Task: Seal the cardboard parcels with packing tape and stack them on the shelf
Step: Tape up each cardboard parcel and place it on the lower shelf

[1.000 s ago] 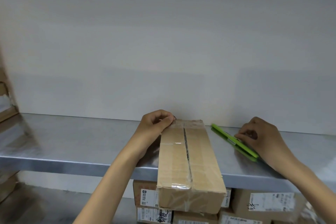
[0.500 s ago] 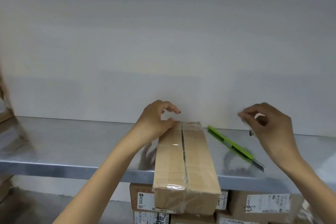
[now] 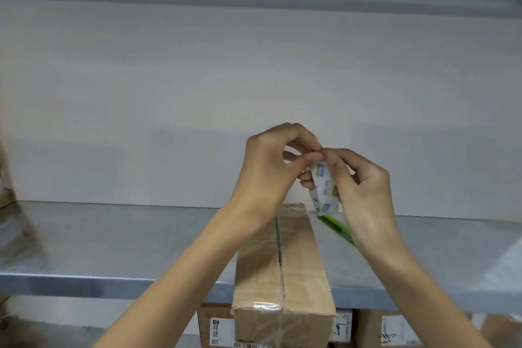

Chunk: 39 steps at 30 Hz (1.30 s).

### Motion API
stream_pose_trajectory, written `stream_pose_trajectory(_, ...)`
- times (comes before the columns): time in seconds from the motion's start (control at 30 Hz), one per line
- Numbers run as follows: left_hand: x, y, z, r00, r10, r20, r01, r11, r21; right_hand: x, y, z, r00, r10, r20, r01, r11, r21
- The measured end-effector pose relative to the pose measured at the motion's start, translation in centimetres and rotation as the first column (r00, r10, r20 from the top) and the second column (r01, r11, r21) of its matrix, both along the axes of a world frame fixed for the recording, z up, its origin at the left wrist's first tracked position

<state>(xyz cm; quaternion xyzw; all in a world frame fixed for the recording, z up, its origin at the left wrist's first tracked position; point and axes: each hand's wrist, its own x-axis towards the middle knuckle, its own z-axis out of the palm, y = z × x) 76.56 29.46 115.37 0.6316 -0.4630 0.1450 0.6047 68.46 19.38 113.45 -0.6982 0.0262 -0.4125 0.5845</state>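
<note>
The cardboard parcel (image 3: 282, 263) lies lengthwise on the steel shelf (image 3: 113, 248), its near end overhanging the front edge. Clear tape shines across both ends, while the dark centre seam looks uncovered, though glare makes that hard to judge. Just above the parcel's far end, the right hand (image 3: 364, 186) has its fingers curled round the tape roll (image 3: 323, 192). The left hand (image 3: 268, 169) has thumb and forefinger pinched together at the top of the roll, apparently picking up the loose end. To do this step well, the right hand should keep the roll steady and let it turn only when pulled. The left should lift the tape end squarely, not by one corner, so it does not split or fold back on itself. The strip should then be drawn out along the seam and laid from the parcel's far end towards the near one. The green knife (image 3: 337, 227) lies on the shelf just right of the parcel's far end, within reach for the cut. More boxes (image 3: 395, 330) sit below the parcel, under the shelf.
</note>
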Motion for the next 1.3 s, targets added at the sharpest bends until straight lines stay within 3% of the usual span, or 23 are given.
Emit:
stream_pose_trajectory(0.13, 0.6, 0.3, 0.4, 0.975, 0.146, 0.168, -0.151, 0.988, 0.020, -0.5, 0.3, 0.3, 0.995, 0.090, -0.042, -0.090, 0.996, 0.011)
stream_pose_trajectory(0.27, 0.6, 0.4, 1.1, 0.964, 0.166, 0.207, -0.177, 0.984, 0.036, -1.2, 0.2, 0.5, 0.962, 0.212, -0.170, -0.227, 0.971, -0.074)
stream_pose_trajectory(0.33, 0.6, 0.5, 1.3, 0.958, 0.152, 0.242, -0.175, 0.982, 0.073, -1.0, -0.1, 0.3, 0.971, 0.148, -0.190, -0.184, 0.965, -0.189)
stream_pose_trajectory(0.43, -0.1, 0.9, 1.3, 0.966, 0.162, 0.201, -0.174, 0.984, 0.042, 0.1, -1.0, 0.0, 0.988, -0.097, -0.121, 0.030, 0.885, -0.464)
stream_pose_trajectory(0.53, -1.2, 1.2, 0.9, 0.984, 0.170, 0.052, -0.171, 0.985, 0.001, 1.0, -1.8, -0.2, 0.987, -0.157, -0.044, 0.111, 0.844, -0.525)
stream_pose_trajectory(0.6, -1.0, 1.4, 1.0, 0.973, 0.119, -0.197, -0.123, 0.992, -0.010, 1.2, -1.7, -0.4, 0.979, -0.205, -0.011, 0.159, 0.790, -0.592)
stream_pose_trajectory(0.7, 0.4, 2.0, 1.4, 0.787, -0.119, -0.605, 0.060, 0.991, -0.118, 1.1, -1.2, -0.9, 0.958, -0.262, 0.117, 0.259, 0.609, -0.750)
stream_pose_trajectory(0.8, 1.0, 2.3, 1.4, 0.684, -0.149, -0.714, 0.156, 0.986, -0.057, 1.0, -1.3, -1.4, 0.926, -0.276, 0.258, 0.359, 0.432, -0.827)
stream_pose_trajectory(0.9, 1.0, 2.3, 1.4, 0.708, -0.080, -0.702, 0.173, 0.983, 0.063, 1.3, -1.4, -1.4, 0.911, -0.254, 0.326, 0.408, 0.436, -0.802)
stream_pose_trajectory(0.97, 0.7, 2.4, 1.3, 0.787, -0.014, -0.617, 0.142, 0.977, 0.158, 1.3, -1.5, -1.1, 0.904, -0.248, 0.348, 0.425, 0.441, -0.790)
stream_pose_trajectory(1.07, 0.5, 2.6, 0.9, 0.946, 0.055, -0.320, 0.036, 0.962, 0.271, 1.1, -1.7, -0.4, 0.908, -0.262, 0.328, 0.418, 0.502, -0.757)
stream_pose_trajectory(1.17, 0.6, 2.9, 0.8, 0.995, 0.098, -0.032, -0.086, 0.962, 0.261, 0.6, -1.8, 0.4, 0.950, -0.238, 0.200, 0.309, 0.664, -0.681)
stream_pose_trajectory(1.3, 0.9, 3.0, 1.2, 0.996, 0.056, -0.071, -0.041, 0.979, 0.198, -0.2, -1.3, 1.0, 0.989, -0.136, 0.053, 0.139, 0.772, -0.620)
